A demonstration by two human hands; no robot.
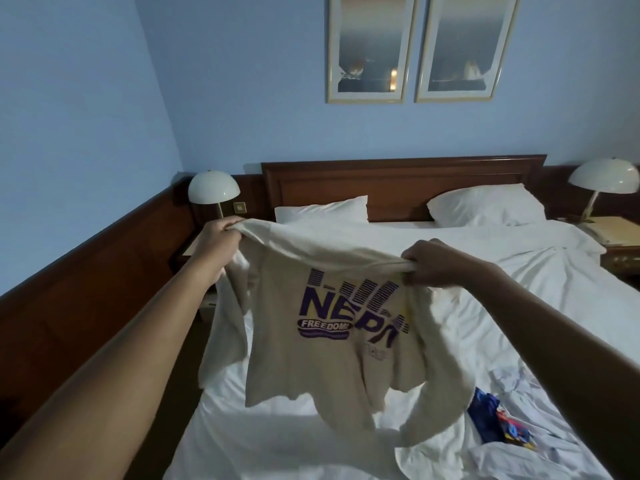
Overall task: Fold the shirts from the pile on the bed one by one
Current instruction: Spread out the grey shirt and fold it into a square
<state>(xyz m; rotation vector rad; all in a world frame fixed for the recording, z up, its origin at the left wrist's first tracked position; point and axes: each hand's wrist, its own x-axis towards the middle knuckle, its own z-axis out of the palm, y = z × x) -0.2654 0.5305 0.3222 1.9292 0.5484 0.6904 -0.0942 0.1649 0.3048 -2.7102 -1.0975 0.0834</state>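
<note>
Over the bed (519, 271), left hand (218, 242) and right hand (433, 263) grip the raised shirt (311, 358).

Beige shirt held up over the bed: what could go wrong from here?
The beige shirt hangs bunched and uneven; laid down so, it may fold crooked. The left hand and right hand each pinch only a gathered edge; that grip might slip. It hangs near the blue garment and could drag it.

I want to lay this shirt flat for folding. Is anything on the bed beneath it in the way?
Nothing visible on the sheet beneath the shirt, which the left hand and right hand hold up. The pile with a blue garment lies to the right, by the hanging sleeve.
</note>
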